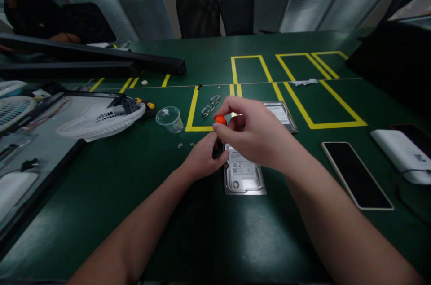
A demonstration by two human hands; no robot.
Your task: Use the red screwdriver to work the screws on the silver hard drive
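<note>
A silver hard drive [245, 172] with a white label lies flat on the green table, its far end covered by my hands. My right hand [251, 130] pinches a small orange-topped object [221, 120] between thumb and fingers above the drive's far left corner; what is below its orange top is hidden. Closed at the drive's left edge, my left hand [205, 157] has its thumb by the label, and whatever its fingers hold is hidden. A second hard drive [281, 115] lies behind my right hand. Tiny pieces [180, 145] lie left of my left hand.
A clear plastic cup [169, 120] and glasses [211, 105] stand beyond my left hand. Fan-like white covers [101, 121] and a grey panel [70, 116] fill the left. A phone [356, 175] and a white device [400, 155] lie right. A person [37, 15] sits far left.
</note>
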